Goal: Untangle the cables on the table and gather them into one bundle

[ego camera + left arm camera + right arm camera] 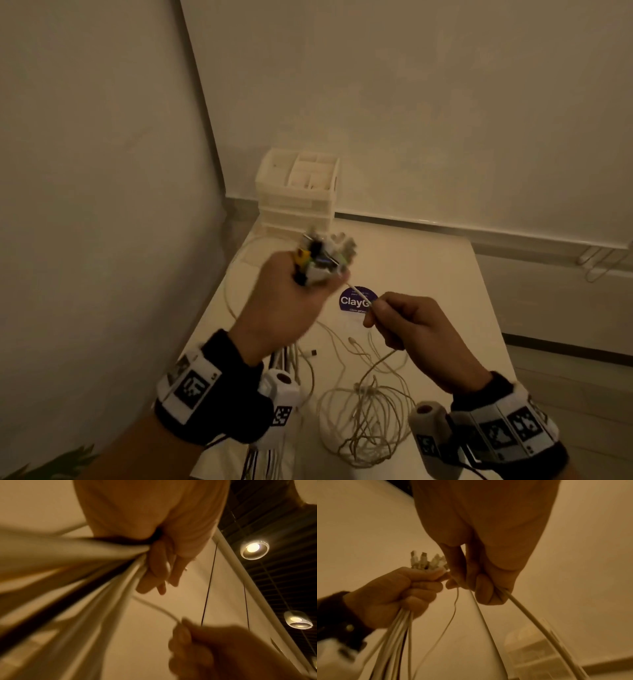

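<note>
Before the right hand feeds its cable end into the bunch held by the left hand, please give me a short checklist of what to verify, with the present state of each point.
1. Left hand grips the bunch of cables firmly: ok, fingers curled round it.
2. Connector ends gathered above the fist: ok.
3. Right hand holds the single white cable: ok, pinched close to the left hand.
4. That cable free of the loose tangle on the table: not ok, it runs down into the tangle.
5. All cables gathered: not ok, the tangle remains.
6. Knots inside the tangle: cannot tell.
</note>
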